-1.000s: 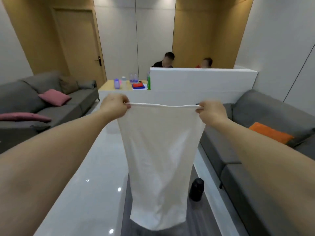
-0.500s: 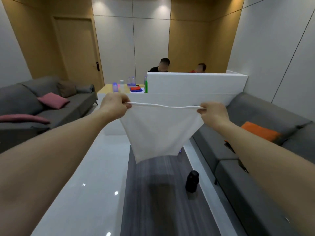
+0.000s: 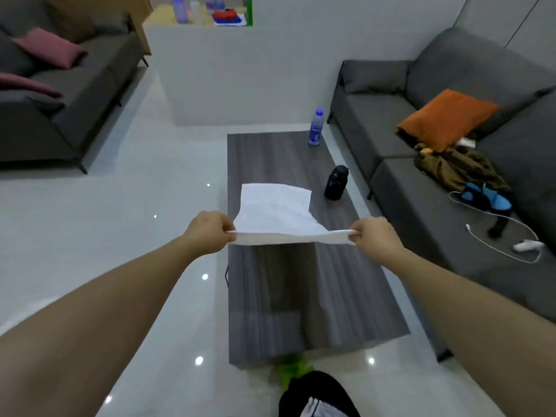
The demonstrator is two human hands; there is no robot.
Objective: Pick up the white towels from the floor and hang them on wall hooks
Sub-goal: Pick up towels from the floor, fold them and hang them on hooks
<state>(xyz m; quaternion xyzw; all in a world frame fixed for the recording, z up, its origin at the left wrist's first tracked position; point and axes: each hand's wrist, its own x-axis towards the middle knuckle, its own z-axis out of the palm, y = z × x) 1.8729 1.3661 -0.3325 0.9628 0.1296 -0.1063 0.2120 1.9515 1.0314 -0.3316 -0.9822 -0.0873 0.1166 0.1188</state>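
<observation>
I have one white towel (image 3: 275,210) off the floor and stretched between both hands above the dark wooden coffee table (image 3: 288,290); the left hand (image 3: 207,231) pinches one corner of the near edge with curled fingers, and the right hand (image 3: 374,237) pinches the other corner the same way. The far part of the cloth lies out flat over the table top, though I cannot tell whether it rests on the wood or floats just above it. So the picking-up is done for this towel, I judge, and the hanging is all left: no wall hook shows anywhere in view, and I see no other white towel on the floor around the table. Counting what stands on the table: one black bottle (image 3: 337,182) just beyond the towel's far right corner, and one clear water bottle with a blue cap (image 3: 316,127) at the far end. Right of the table is one grey sofa (image 3: 391,121) with one orange cushion (image 3: 445,117); left of it, another grey sofa (image 3: 75,94) with two pink cushions (image 3: 48,48).
</observation>
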